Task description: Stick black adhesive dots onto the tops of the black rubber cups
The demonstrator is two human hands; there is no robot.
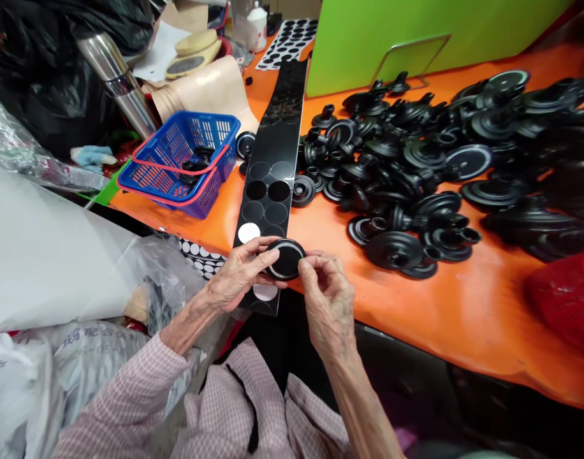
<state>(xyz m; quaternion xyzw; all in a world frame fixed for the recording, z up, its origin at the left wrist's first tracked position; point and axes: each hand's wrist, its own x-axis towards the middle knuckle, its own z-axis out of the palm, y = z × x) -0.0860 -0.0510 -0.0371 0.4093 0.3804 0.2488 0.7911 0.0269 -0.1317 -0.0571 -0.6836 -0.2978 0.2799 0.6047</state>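
Observation:
Just past the table's front edge, my left hand (239, 271) grips a black round part (286, 260), thumb on its face and fingers beneath. The part's flat face is turned up, with a pale ring inside its rim. My right hand (328, 287) is closed in a pinch at the part's right rim; its inner fingers are curled, and anything tiny between the fingertips is hidden. Under both hands runs a long glossy black sheet of round stickers (268, 172). White circles show on it where stickers are gone, one beside my left fingers and one below the part.
A large pile of black round parts with stems (392, 159) covers the right of the orange table (321, 255). A blue basket (177, 153) holding a few black pieces stands left, near a steel flask (120, 83). A red container (567, 299) sits at right, a green panel (416, 38) behind.

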